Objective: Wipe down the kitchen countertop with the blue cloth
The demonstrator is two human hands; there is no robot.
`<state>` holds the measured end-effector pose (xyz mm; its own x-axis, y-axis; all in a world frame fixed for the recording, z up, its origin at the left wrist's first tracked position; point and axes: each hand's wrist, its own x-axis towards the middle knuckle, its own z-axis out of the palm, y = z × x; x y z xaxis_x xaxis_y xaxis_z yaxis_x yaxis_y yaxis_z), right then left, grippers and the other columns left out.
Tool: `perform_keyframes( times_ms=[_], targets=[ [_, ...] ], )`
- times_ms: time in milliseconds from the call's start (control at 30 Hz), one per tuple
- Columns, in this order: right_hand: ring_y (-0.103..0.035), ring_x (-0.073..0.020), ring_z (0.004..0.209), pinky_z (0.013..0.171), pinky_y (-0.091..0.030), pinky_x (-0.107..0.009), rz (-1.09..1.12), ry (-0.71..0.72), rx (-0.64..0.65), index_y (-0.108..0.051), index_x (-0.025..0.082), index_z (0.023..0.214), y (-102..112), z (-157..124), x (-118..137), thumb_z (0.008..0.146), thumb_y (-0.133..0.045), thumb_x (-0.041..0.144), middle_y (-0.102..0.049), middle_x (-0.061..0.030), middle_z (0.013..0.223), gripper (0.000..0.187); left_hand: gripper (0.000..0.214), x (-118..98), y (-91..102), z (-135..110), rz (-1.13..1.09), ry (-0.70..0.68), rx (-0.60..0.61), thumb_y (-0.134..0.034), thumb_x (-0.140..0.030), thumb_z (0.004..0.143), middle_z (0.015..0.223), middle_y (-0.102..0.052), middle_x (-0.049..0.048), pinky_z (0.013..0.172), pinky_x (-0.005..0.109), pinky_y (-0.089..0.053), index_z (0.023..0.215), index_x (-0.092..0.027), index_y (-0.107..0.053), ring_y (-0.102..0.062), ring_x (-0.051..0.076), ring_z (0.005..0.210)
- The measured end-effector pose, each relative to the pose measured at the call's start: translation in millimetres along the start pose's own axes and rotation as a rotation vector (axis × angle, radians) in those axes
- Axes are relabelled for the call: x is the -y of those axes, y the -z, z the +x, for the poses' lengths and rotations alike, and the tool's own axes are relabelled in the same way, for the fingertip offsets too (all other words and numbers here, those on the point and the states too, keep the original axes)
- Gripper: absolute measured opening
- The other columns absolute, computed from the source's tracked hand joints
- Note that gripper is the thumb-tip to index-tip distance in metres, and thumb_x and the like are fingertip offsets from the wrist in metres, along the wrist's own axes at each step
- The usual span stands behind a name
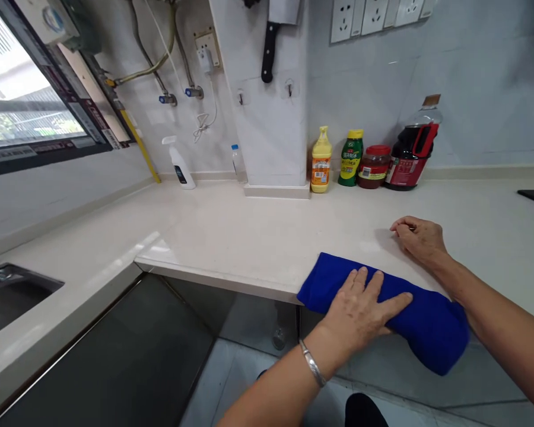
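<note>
A blue cloth [427, 323] lies over the front edge of the pale countertop [249, 237], partly hanging off it. My left hand [362, 308] rests flat on the cloth, fingers stretched out, a silver bangle on the wrist. My right hand [418, 237] sits on the bare counter just behind the cloth, fingers curled loosely down against the surface, nothing visible in them.
Against the back wall stand a yellow bottle [321, 160], a green bottle [351, 158], a red-lidded jar [374, 166] and a dark oil jug [413, 151]. A white spray bottle [178, 163] and a small clear bottle [239, 164] stand further left. A sink [9, 293] is at far left; a cleaver [276, 32] hangs above.
</note>
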<state>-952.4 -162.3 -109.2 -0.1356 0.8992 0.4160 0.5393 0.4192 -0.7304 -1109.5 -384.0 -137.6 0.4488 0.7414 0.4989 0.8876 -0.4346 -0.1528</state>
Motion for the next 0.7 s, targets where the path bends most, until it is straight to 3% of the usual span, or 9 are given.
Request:
perform_keyframes(
  times_ms=[200, 400, 533, 633, 700],
  targets=[
    [-0.051, -0.0172, 0.046, 0.062, -0.044, -0.032, -0.155, 0.035, 0.01, -0.07, 0.02, 0.072, 4, 2, -1, 0.071, -0.045, 0.03, -0.055, 0.0007, 0.046, 0.027, 0.088, 80, 47.4, -74, -0.004, 0.132, 0.052, -0.084, -0.048, 0.072, 0.153, -0.049, 0.0107, 0.113, 0.051, -0.048, 0.149, -0.035, -0.044, -0.047, 0.034, 0.14],
    [-0.048, -0.0167, 0.049, 0.059, -0.04, -0.031, -0.209, 0.118, 0.039, -0.071, 0.021, 0.069, 2, 2, 3, 0.073, -0.046, 0.027, -0.057, 0.0005, 0.049, 0.025, 0.091, 168, 87.7, -143, 0.125, 0.199, 0.206, -0.084, -0.043, 0.073, 0.156, -0.044, 0.0073, 0.118, 0.054, -0.041, 0.152, -0.038, -0.04, -0.046, 0.031, 0.141],
    [-0.051, -0.0174, 0.055, 0.061, -0.04, -0.03, -0.278, 0.129, 0.125, -0.072, 0.022, 0.069, -1, 6, 0, 0.074, -0.047, 0.026, -0.063, -0.0005, 0.056, 0.025, 0.072, 224, 106.3, -180, 0.083, 0.214, 0.265, -0.069, -0.062, 0.083, 0.155, -0.046, 0.0029, 0.115, 0.055, -0.043, 0.148, -0.04, -0.045, -0.047, 0.031, 0.141],
    [-0.053, -0.0179, 0.059, 0.061, -0.038, -0.029, -0.352, 0.087, 0.149, -0.073, 0.022, 0.071, -3, 9, 0, 0.076, -0.048, 0.026, -0.066, -0.0011, 0.061, 0.026, 0.073, 259, 117.9, -208, 0.085, 0.245, 0.237, -0.046, -0.077, 0.088, 0.157, -0.044, 0.0025, 0.113, 0.058, -0.043, 0.149, -0.037, -0.044, -0.044, 0.032, 0.142],
    [-0.055, -0.0182, 0.063, 0.061, -0.037, -0.029, -0.393, 0.07, 0.157, -0.073, 0.023, 0.072, -5, 11, 1, 0.077, -0.048, 0.025, -0.068, -0.0014, 0.065, 0.026, 0.076, 274, 123.1, -221, 0.102, 0.274, 0.24, -0.041, -0.079, 0.089, 0.161, -0.038, -0.0015, 0.113, 0.058, -0.042, 0.152, -0.038, -0.037, -0.043, 0.031, 0.143]
  ],
)
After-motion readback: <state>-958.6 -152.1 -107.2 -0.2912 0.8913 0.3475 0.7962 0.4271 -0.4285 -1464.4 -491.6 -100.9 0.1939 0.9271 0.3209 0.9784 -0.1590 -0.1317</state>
